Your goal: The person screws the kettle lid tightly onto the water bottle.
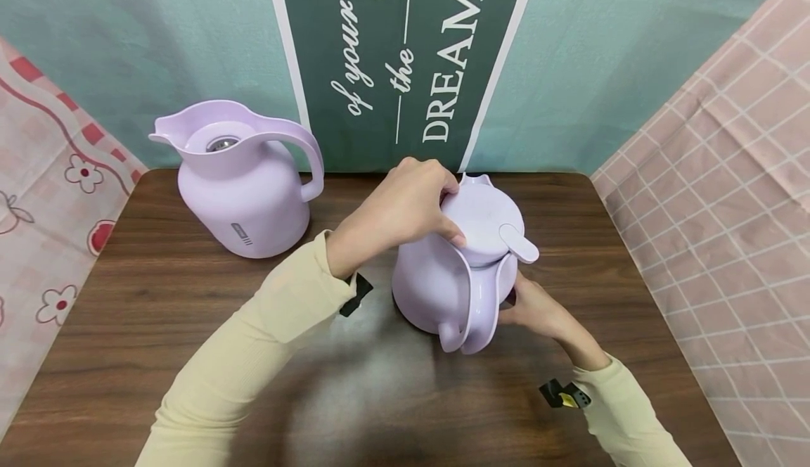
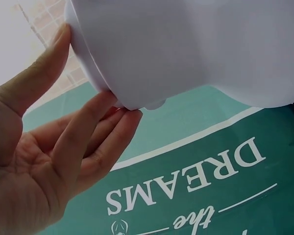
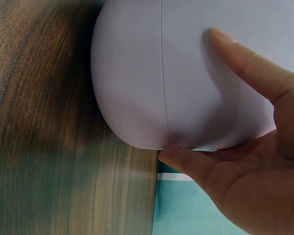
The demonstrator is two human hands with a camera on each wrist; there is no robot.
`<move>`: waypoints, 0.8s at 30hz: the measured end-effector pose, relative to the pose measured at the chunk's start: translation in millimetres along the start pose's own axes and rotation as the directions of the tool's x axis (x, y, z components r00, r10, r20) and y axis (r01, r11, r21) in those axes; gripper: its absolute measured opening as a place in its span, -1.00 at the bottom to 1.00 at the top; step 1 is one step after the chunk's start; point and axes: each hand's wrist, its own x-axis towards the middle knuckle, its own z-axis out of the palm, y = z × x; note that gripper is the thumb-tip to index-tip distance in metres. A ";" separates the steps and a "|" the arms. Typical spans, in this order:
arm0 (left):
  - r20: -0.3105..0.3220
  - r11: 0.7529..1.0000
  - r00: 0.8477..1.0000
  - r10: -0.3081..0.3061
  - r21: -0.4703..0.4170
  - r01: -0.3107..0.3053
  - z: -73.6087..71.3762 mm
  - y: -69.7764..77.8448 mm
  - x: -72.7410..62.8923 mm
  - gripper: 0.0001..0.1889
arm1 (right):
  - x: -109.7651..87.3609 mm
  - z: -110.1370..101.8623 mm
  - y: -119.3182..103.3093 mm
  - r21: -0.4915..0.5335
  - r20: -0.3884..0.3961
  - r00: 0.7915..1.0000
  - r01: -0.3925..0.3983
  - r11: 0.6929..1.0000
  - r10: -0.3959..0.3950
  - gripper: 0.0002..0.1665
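Observation:
A lilac thermos jug [image 1: 430,284] stands on the wooden table, right of the middle, its handle [image 1: 482,312] towards me. Its round lid [image 1: 484,217], with a small tab sticking out above the handle, sits in the mouth. From the left, my left hand [image 1: 408,203] grips the lid's edge, thumb on the near side. In the left wrist view its fingers [image 2: 95,132] reach the rim. My right hand [image 1: 538,305] holds the lower body from the right; the right wrist view shows the thumb [image 3: 250,68] spread across the body and the fingertips underneath its curve.
A second lilac jug [image 1: 247,193] stands back left without a lid, showing a metal-lined opening [image 1: 221,143]; its spout points left. Behind the table [image 1: 380,411] hangs a green cloth with white lettering [image 1: 452,52]. Pink checked cloth [image 1: 728,193] borders the right side, flowered cloth [image 1: 50,193] the left.

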 end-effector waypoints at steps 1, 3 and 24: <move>-0.002 1.000 1.000 0.006 -0.002 -0.006 0.3 -0.7 -0.3 -0.67 | -0.1 0.1 -0.2 -0.002 0.001 1.000 -0.001 1.000 0.001 -0.12; -0.005 1.000 1.000 0.018 -0.007 -0.018 0.8 -2.2 -0.8 -0.66 | -0.4 0.2 -0.6 -0.006 0.002 1.000 -0.004 1.000 0.004 -0.13; -0.041 0.992 0.998 -0.053 -0.114 0.048 11.4 -29.5 -23.7 -0.60 | -9.3 -8.8 -21.2 -0.123 -0.020 0.996 -0.091 0.988 0.089 -0.44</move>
